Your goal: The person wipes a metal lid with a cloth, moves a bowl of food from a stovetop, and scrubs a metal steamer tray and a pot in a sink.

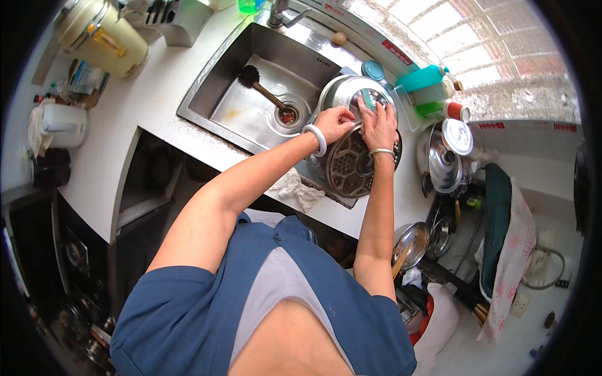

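At the right end of the sink, a shiny stainless steel pot or bowl [336,96] stands with a dark round strainer-like plate [345,164] leaning in front of it. My left hand [335,123], with a white bangle at the wrist, has its fingertips bent together near the plate's upper rim. Whether they grip anything is hidden. My right hand [380,126], wearing a silver bangle, lies over the plate's upper right edge with fingers stretched towards the pot. A small green patch [369,97] shows beside those fingers; what it is cannot be made out.
A dark-bristled brush [269,95] with a wooden handle lies in the steel sink [188,105], below the faucet [280,16]. A crumpled white cloth [298,190] rests on the counter's front edge. Bottles [423,79] line the window side; a lidded pot [439,160] stands at right.
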`<action>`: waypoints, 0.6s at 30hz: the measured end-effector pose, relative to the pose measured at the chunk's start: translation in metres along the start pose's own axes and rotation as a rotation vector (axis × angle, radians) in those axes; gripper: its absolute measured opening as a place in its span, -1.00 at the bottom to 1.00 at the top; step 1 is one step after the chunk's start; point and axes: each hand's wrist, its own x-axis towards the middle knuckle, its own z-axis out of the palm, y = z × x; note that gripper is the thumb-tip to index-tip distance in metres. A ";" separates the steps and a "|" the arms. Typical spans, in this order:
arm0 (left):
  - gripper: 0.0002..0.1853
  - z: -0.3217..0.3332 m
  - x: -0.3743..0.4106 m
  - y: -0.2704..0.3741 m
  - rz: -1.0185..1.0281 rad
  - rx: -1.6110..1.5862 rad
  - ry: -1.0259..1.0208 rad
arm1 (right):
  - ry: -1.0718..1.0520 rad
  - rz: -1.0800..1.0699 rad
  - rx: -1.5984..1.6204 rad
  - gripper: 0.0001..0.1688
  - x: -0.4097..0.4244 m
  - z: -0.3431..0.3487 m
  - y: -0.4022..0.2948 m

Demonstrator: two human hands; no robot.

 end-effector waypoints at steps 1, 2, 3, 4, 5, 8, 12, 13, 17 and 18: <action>-0.76 -0.004 -0.005 0.004 -0.042 -0.057 -0.012 | -0.018 0.008 -0.062 -0.38 -0.001 -0.001 -0.002; -0.76 -0.007 -0.009 0.008 -0.076 -0.120 -0.018 | -0.013 0.030 -0.041 -0.38 -0.002 -0.003 -0.003; -0.76 -0.012 -0.013 0.011 -0.110 -0.182 -0.021 | -0.010 0.051 -0.017 -0.37 -0.004 -0.007 -0.006; -0.76 -0.016 -0.014 0.003 -0.094 -0.195 -0.013 | 0.023 0.003 0.036 -0.35 -0.004 -0.003 -0.003; -0.76 -0.020 -0.015 -0.004 -0.075 -0.170 0.016 | -0.002 0.012 0.064 -0.31 -0.007 0.000 0.000; -0.77 -0.036 -0.035 -0.001 -0.166 -0.188 0.009 | 0.086 -0.020 0.044 -0.23 -0.020 0.004 -0.005; -0.73 -0.058 -0.059 -0.005 -0.242 -0.250 0.050 | 0.183 -0.033 0.222 -0.30 -0.025 0.004 -0.011; -0.72 -0.062 -0.064 -0.004 -0.264 -0.251 0.065 | 0.204 -0.032 0.250 -0.34 -0.025 0.004 -0.006; -0.71 -0.080 -0.089 -0.012 -0.332 -0.214 0.136 | 0.226 0.090 0.448 -0.36 -0.022 -0.004 0.004; -0.70 -0.082 -0.093 -0.016 -0.338 -0.219 0.147 | 0.215 0.120 0.519 -0.39 -0.021 -0.007 0.010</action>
